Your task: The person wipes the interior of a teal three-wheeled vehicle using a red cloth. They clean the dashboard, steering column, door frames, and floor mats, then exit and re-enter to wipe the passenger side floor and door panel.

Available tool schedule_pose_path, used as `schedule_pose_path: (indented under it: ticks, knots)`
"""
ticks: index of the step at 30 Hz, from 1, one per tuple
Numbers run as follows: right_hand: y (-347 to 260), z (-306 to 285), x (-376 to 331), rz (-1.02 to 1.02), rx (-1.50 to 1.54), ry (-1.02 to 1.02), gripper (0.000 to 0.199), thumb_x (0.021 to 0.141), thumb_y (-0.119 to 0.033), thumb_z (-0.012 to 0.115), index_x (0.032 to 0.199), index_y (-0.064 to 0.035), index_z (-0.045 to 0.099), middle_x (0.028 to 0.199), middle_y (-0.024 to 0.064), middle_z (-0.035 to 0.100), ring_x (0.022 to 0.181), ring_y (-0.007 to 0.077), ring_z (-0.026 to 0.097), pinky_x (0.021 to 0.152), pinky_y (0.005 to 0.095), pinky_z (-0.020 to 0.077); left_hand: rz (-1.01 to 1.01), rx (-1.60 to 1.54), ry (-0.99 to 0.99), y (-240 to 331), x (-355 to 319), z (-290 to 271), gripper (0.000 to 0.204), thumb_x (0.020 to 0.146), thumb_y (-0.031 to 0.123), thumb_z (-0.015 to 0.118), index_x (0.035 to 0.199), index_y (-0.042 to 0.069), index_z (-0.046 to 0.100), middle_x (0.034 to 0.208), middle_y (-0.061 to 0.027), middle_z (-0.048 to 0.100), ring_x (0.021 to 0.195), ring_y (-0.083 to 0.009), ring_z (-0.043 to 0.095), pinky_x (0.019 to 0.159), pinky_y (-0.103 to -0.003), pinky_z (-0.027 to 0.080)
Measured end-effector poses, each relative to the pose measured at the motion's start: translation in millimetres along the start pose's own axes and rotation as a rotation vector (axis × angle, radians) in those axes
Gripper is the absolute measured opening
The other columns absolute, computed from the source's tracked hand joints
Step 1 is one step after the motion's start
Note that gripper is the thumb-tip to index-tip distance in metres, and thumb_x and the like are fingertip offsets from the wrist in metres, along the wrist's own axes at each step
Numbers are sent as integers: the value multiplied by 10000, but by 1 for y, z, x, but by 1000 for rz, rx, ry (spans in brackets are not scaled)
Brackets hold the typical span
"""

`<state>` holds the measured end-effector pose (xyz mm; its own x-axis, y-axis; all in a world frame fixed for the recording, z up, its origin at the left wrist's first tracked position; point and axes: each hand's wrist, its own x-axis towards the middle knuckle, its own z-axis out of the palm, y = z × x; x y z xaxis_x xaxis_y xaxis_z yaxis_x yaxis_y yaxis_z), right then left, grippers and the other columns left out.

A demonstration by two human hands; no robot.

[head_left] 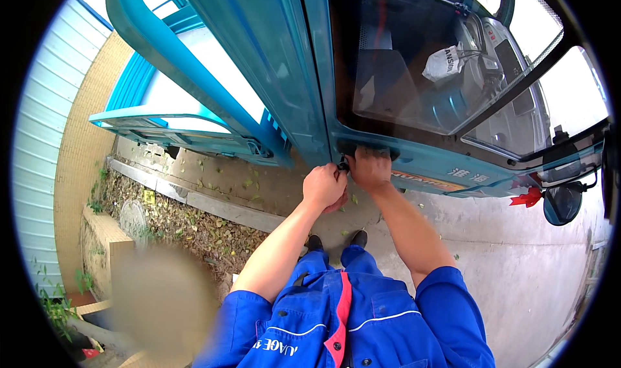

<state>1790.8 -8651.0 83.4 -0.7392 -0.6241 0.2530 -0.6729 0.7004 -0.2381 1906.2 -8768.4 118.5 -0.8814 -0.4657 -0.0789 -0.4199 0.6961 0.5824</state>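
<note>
A teal vehicle door (420, 154) with a large window stands closed in front of me. My left hand (325, 185) is closed, its fingers pinching a small black piece (343, 165) at the door's rear edge. That piece looks like a key head, but it is mostly covered. Right beside it, my right hand (370, 168) reaches up with its fingers curled into the dark door handle (389, 153) recess. The fingertips there are hidden. Both forearms are stretched out from the blue sleeves of my jacket.
Behind the cab, a teal cargo bed (187, 132) extends left. Through the window a white bag (443, 64) hangs by the handlebar. A side mirror (563, 203) with a red ribbon (527, 198) juts out at right. A kerb (194, 196) borders leaf-covered ground; a blurred tan shape (162, 297) fills the lower left.
</note>
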Motion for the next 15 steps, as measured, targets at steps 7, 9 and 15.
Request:
schedule_pose_path:
  ticks: [7, 9, 15]
  knots:
    - [-3, 6, -3, 5, -22, 45, 338, 905, -411, 713, 886, -74, 695, 826, 163, 734, 778, 372, 721, 756, 492, 542, 31, -34, -70, -7, -23, -23, 318, 894, 388, 657, 880, 81, 740, 851, -178, 736, 862, -404, 711, 756, -513, 569]
    - [6, 8, 2, -46, -7, 148, 330, 894, -401, 728, 804, -87, 681, 744, 164, 712, 724, 380, 711, 749, 509, 540, 58, -62, -81, -28, -46, -27, 315, 895, 403, 655, 954, 111, 759, 852, -150, 746, 859, -390, 719, 773, -501, 581]
    - [-28, -25, -26, -115, -48, 175, 399, 870, -455, 737, 844, -62, 676, 849, 167, 732, 840, 436, 702, 765, 582, 519, 73, 28, -143, -58, -90, -82, 337, 906, 380, 632, 970, 77, 766, 873, -169, 757, 873, -392, 732, 789, -490, 594]
